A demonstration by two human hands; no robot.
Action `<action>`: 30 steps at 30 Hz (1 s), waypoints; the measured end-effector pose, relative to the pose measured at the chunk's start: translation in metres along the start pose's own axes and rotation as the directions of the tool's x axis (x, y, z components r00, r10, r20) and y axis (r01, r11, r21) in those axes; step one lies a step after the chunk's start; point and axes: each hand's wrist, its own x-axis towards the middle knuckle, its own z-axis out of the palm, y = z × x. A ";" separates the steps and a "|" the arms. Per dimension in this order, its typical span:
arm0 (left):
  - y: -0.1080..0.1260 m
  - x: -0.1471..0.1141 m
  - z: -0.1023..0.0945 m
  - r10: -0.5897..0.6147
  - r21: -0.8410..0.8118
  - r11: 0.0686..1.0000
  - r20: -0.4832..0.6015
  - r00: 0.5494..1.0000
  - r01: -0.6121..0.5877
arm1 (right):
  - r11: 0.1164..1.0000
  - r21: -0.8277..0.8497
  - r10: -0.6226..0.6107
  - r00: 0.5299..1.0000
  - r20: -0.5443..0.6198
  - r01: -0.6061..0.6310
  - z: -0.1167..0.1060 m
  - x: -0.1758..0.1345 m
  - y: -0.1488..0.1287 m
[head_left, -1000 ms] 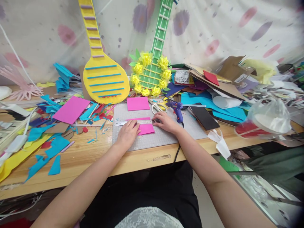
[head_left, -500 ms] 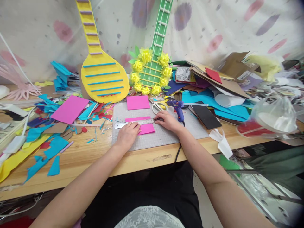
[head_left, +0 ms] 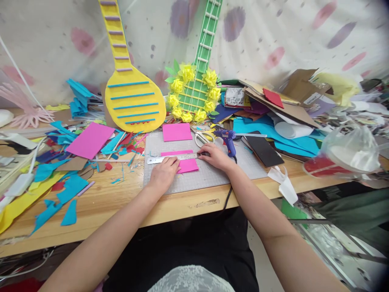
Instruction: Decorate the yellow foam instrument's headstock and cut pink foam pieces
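A metal ruler (head_left: 155, 160) lies flat across a pink sheet (head_left: 188, 166) on the grey cutting mat (head_left: 209, 182). My left hand (head_left: 164, 172) presses the ruler down, its fingers together near the ruler's left half. At the ruler's right end, my right hand (head_left: 214, 156) is closed, with something dark at its fingertips, too small to make out. A pink strip shows along the ruler's far side. Farther back on the mat lies another pink piece (head_left: 177, 132). Scissors (head_left: 200, 140) and a blue glue gun (head_left: 228, 142) lie just beyond my right hand.
A yellow paper instrument (head_left: 135, 99) and a green one (head_left: 196, 95) with yellow flowers lean at the back. Blue scraps (head_left: 71, 188) and a pink sheet (head_left: 90, 140) litter the left. Rightward are a black phone (head_left: 264, 150), stacked cardboard and a bagged red cup (head_left: 322, 164).
Both hands and the ruler stay practically in place. The whole view has shifted very slightly.
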 end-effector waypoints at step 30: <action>-0.006 0.002 0.004 0.042 0.012 0.999 -0.083 0.996 -0.041 | 0.999 0.037 -0.018 1.000 -0.014 0.018 -0.007 -0.003 0.015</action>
